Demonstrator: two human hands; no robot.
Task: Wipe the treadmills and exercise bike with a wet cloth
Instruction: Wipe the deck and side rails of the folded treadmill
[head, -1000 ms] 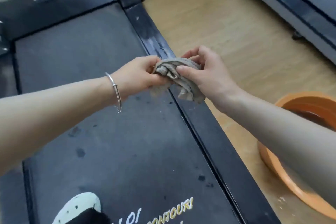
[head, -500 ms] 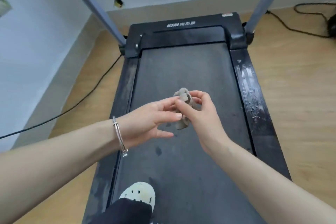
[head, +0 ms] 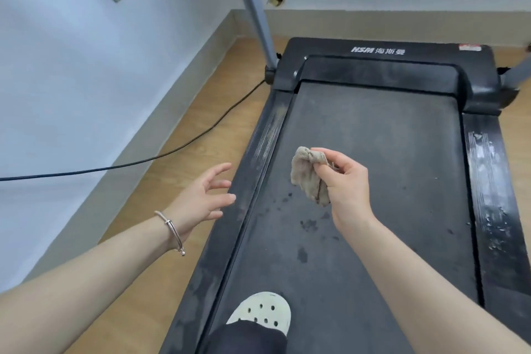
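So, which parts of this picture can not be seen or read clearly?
- Head view: the console of the treadmill is cut off by the top edge; only its grey posts show.
- The red label on the front cover is too small to read.
- The part of the cloth inside the right hand is hidden by its fingers.
- The white shoe is partly covered by the dark trouser leg.

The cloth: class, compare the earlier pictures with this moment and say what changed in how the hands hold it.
The left hand let go of the cloth and drew away to the left, fingers spread. The right hand now holds it alone, bunched, above the treadmill belt. The foot in its white clog stays on the belt.
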